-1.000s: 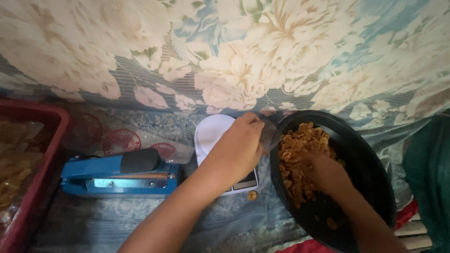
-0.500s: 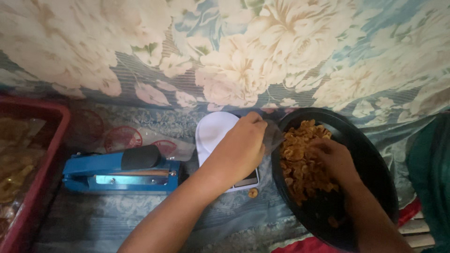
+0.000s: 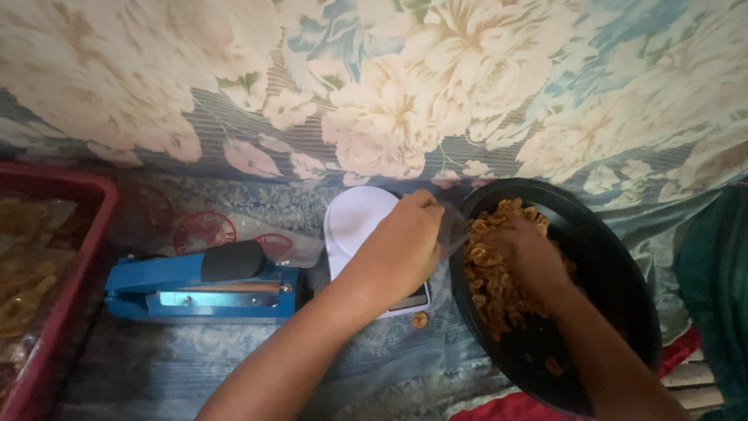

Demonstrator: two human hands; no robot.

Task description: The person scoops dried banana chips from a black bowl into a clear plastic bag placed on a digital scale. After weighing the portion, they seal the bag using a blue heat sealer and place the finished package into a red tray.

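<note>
1. One black basin (image 3: 615, 273) is sitting right, tilted toward the person, keeping fried chips (image 3: 491, 265) within reach.
2. Left hand (image 3: 401, 245) is pinching a clear bag (image 3: 452, 230) open at the rim, over the white scale (image 3: 354, 222).
3. Right hand (image 3: 526, 253) is cupping chips.
4. Blue sealer (image 3: 199, 284) is lying left, beside the red crate (image 3: 54, 296).

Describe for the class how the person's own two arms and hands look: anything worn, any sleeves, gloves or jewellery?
Both forearms are bare as far as the picture shows, with no sleeves in view. The left hand and right hand wear no gloves. No ring, watch or bracelet shows on either.
</note>
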